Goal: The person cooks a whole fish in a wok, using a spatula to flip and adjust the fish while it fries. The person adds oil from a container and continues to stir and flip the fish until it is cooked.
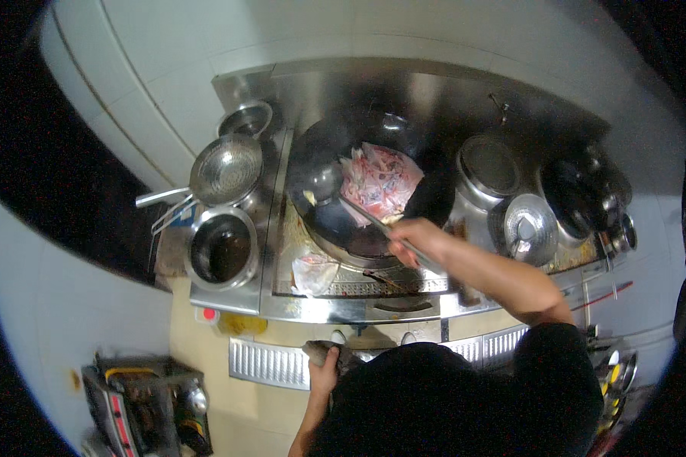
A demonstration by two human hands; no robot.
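Observation:
My right hand (420, 240) grips the long metal handle of a ladle (324, 180), whose bowl rests inside a large dark wok (314, 131). Raw, pinkish flesh, apparently fish pieces (383, 177), lies heaped in the wok just right of the ladle bowl. A small yellowish bit (310, 197) sits near that bowl. Low down by my body, my left hand (324, 371) holds a grey-brown cloth (320, 349), away from the stove. On the stove ledge in front of the wok lies a pale, thin, partly see-through piece (314, 274); its material is unclear.
Left of the wok stand a perforated strainer (227, 168) with its handle jutting left and a metal pot (222, 248) of dark liquid. To the right are a lidded pot (489, 168), another strainer (529, 228) and a dark wok (571, 188). A steel backsplash (377, 85) rises behind.

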